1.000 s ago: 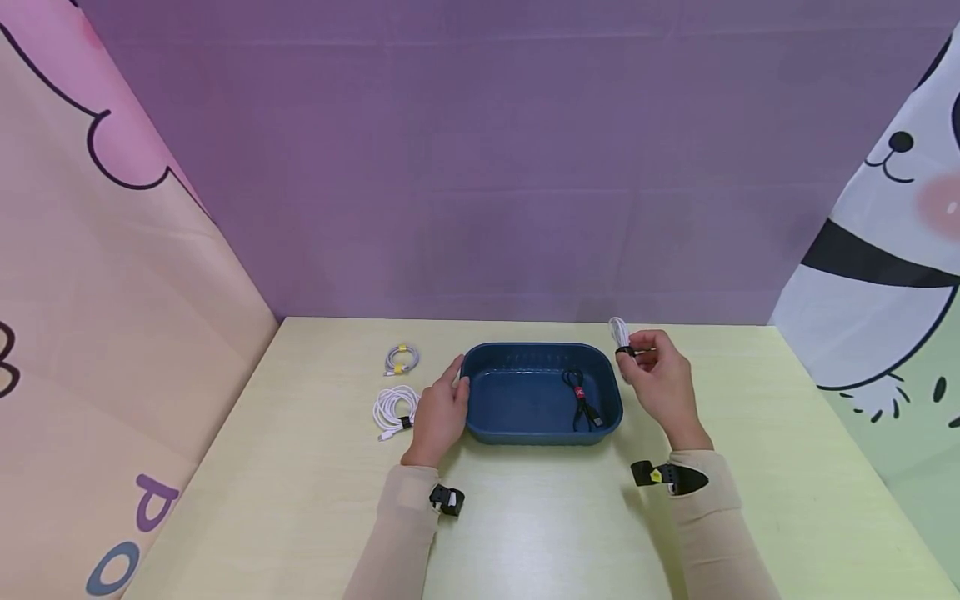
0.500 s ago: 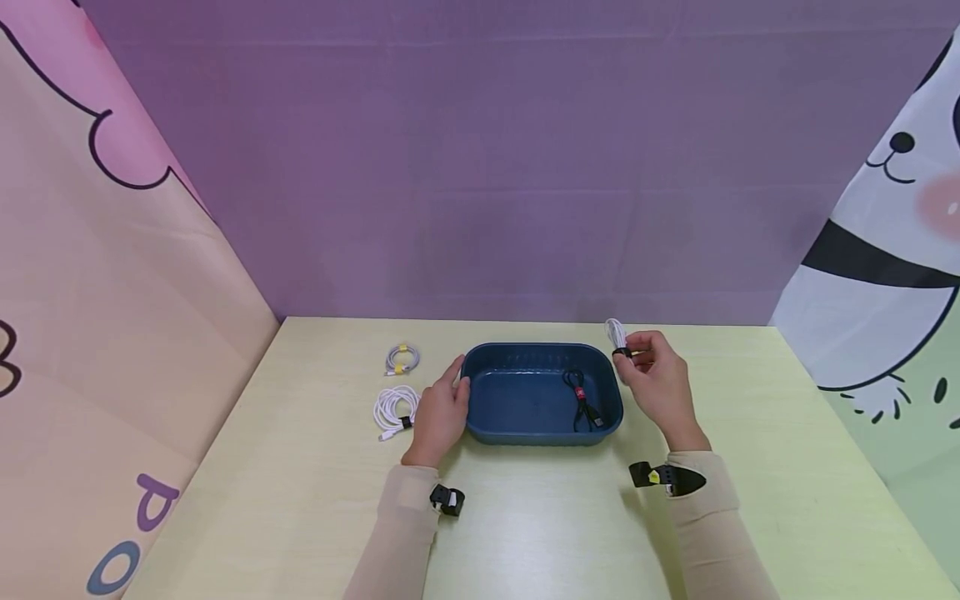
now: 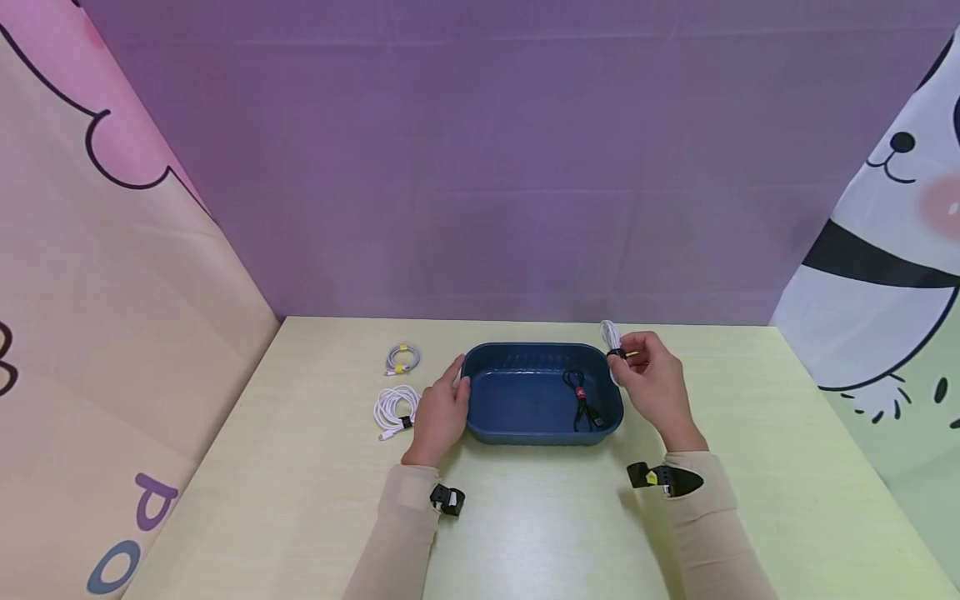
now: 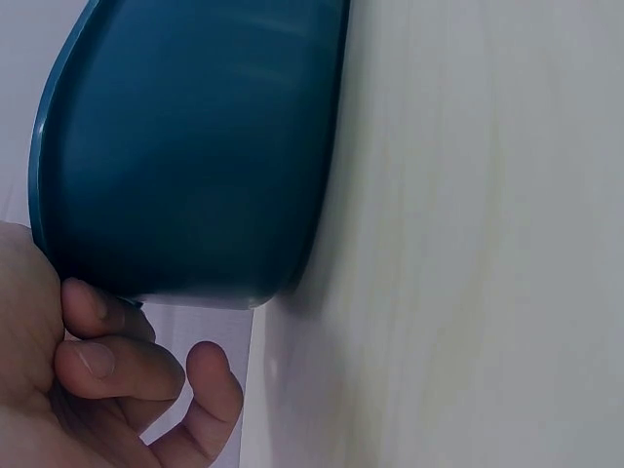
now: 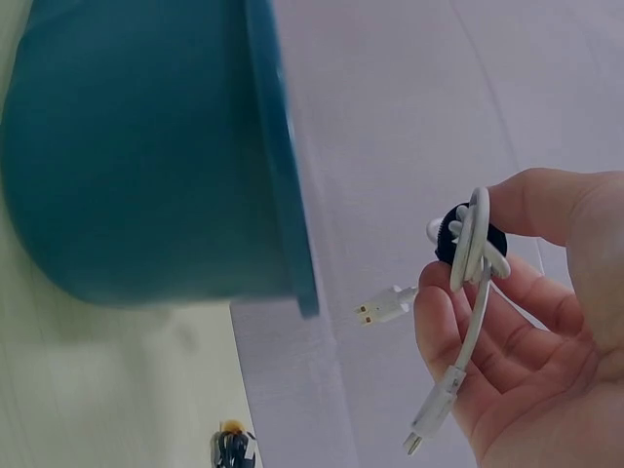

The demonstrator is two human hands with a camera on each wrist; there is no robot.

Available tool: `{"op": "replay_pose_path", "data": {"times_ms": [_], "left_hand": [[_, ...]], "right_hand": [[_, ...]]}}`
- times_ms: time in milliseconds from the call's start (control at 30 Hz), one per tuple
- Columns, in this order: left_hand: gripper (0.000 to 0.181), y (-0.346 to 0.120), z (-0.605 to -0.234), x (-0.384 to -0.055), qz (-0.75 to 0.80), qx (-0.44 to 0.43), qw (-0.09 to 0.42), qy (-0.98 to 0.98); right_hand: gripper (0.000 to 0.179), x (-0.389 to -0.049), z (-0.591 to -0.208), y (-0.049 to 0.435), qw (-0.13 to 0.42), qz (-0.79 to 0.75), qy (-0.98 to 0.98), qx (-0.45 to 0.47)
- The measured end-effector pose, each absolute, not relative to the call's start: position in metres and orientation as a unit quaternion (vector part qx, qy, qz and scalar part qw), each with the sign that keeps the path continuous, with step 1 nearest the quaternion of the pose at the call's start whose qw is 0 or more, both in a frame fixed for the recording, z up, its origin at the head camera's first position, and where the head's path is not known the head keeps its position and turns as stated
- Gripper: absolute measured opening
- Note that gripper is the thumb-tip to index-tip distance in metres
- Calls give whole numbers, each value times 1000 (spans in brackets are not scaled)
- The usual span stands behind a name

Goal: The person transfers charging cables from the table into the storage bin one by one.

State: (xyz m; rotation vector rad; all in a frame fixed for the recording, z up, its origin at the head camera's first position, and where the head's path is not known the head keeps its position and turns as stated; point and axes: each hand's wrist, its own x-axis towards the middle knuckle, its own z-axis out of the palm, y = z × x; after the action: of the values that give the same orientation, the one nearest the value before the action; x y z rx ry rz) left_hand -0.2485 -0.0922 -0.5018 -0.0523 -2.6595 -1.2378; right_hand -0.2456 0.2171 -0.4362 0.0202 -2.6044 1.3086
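My right hand [image 3: 660,387] pinches a coiled white charging cable [image 3: 611,336] by its black strap, above the right end of a dark blue bin [image 3: 540,437]. In the right wrist view, both white plugs [image 5: 439,405] of this cable hang loose beside the fingers. My left hand [image 3: 442,417] holds the bin's left end, fingers bent against the outer wall in the left wrist view. Inside the bin, toward the right, lies a black USB cable [image 3: 580,400] with a red tie.
Left of the bin, a small grey cable coil [image 3: 402,359] with yellow ties lies behind a larger white cable coil [image 3: 393,410], partly covered by my left hand. The right wrist view shows a dark cable bundle [image 5: 234,447] with an orange-yellow tie on the table [image 3: 525,517].
My right hand has drifted slightly left with the white cable, bringing it to the bin's back right corner. The left hand and the bin have stayed in place.
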Motion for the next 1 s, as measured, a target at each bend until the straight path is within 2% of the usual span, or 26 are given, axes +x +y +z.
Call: {"op": "replay_pose_path", "data": {"times_ms": [1000], "left_hand": [[46, -92, -500, -247, -422, -21, 103, -900]], "right_hand": [[35, -247, -439, 212, 109, 438, -892, 23]]}}
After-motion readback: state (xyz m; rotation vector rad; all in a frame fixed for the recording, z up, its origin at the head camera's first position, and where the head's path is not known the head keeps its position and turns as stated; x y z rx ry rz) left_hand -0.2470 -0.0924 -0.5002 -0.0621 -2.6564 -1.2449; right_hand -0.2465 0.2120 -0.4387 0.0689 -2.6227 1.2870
